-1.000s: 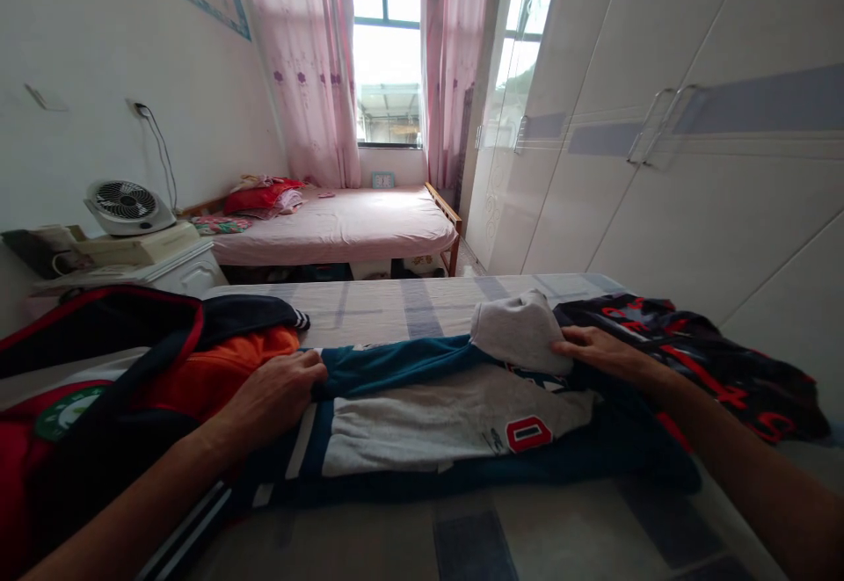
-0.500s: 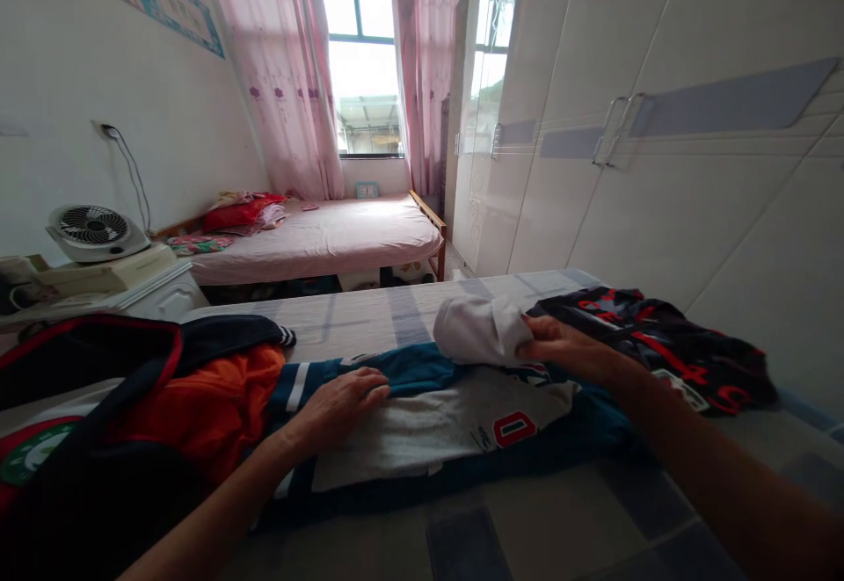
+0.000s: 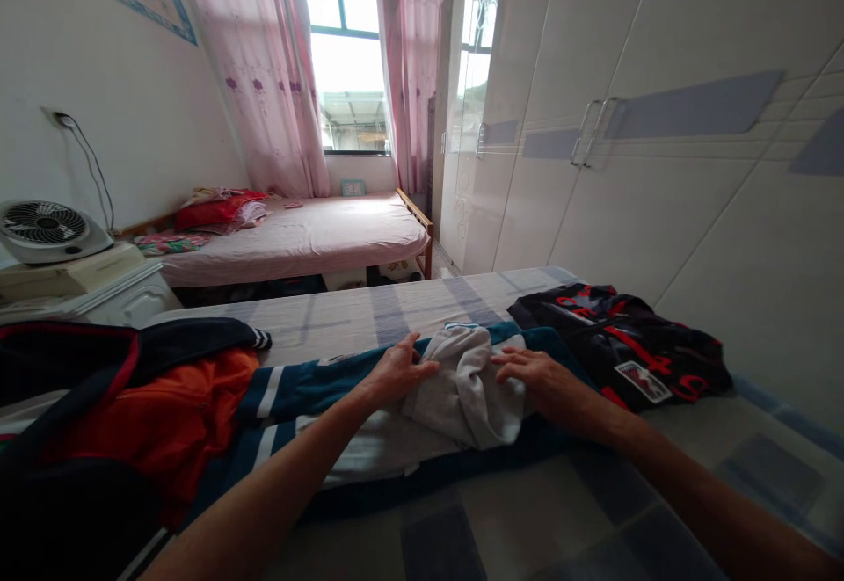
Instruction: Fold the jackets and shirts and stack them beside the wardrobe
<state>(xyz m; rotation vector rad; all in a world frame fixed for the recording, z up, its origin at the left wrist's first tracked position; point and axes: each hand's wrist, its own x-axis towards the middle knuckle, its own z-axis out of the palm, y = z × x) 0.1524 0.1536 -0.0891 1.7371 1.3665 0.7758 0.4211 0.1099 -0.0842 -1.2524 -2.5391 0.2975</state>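
A teal and grey sweatshirt (image 3: pixel 369 442) with white stripes lies folded lengthwise on the checked bed. Its bunched grey part (image 3: pixel 465 379), which looks like a hood, is laid over the folded body and covers the red number. My left hand (image 3: pixel 399 370) touches the left edge of this grey part, thumb and fingers apart. On the opposite side, my right hand (image 3: pixel 544 383) rests with spread fingers against its right edge. Just right of that hand lies a folded black top (image 3: pixel 626 335) with red lettering.
At left lie an orange garment (image 3: pixel 158 423) and a dark jacket (image 3: pixel 59 484). A fan (image 3: pixel 49 225) stands on a white cabinet (image 3: pixel 128 291). Beyond the checked bed (image 3: pixel 316 313) is a pink-covered bed (image 3: pixel 316 234). A white wardrobe (image 3: pixel 607 212) lines the right side.
The grey hood-like part, held up by my right hand before, now lies on the sweatshirt. My right hand has let go of it. My left hand has moved right to its edge.
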